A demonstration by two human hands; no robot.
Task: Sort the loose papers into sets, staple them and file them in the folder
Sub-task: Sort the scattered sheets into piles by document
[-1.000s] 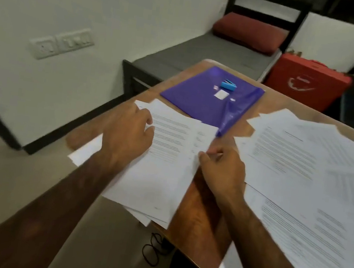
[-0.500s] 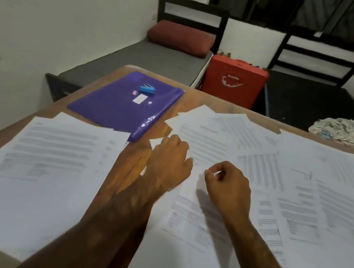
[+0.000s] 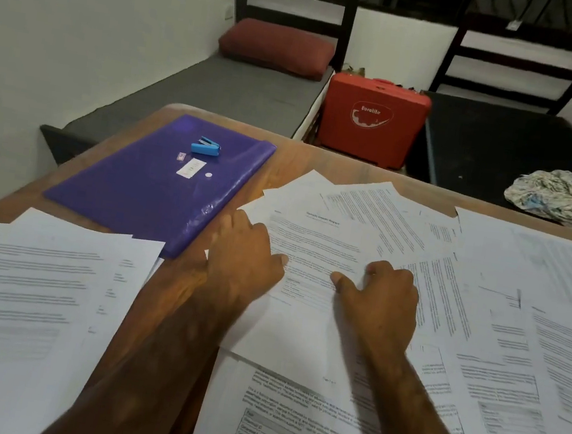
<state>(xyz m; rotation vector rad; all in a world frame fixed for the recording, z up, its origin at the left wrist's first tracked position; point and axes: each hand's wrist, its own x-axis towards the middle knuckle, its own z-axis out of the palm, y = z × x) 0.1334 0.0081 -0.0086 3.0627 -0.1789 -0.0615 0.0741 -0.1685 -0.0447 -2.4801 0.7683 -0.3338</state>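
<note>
Loose printed sheets [image 3: 522, 305] lie spread and overlapping over the right half of the wooden table [image 3: 308, 155]. On top of them is a page headed as a health report [image 3: 317, 243]. My left hand [image 3: 245, 259] rests on that page's left edge, fingers reaching forward. My right hand [image 3: 380, 296] presses on the same page with bent fingers, thumb stretched out to the left. A separate stack of sheets [image 3: 28, 291] lies at the near left. A closed purple folder [image 3: 141, 192] sits at the far left with a small blue stapler [image 3: 206, 148] on it.
Beyond the table's far edge stand a red hard case [image 3: 372, 118], a grey bed with a red pillow [image 3: 275, 46] and a black bed carrying a crumpled cloth [image 3: 566, 199]. A white wall runs along the left. Bare wood shows between the left stack and the spread.
Both hands left the stack at the left and moved right onto the spread sheets. They now lie farther apart on the top page, and the right thumb has opened away from the fingers.
</note>
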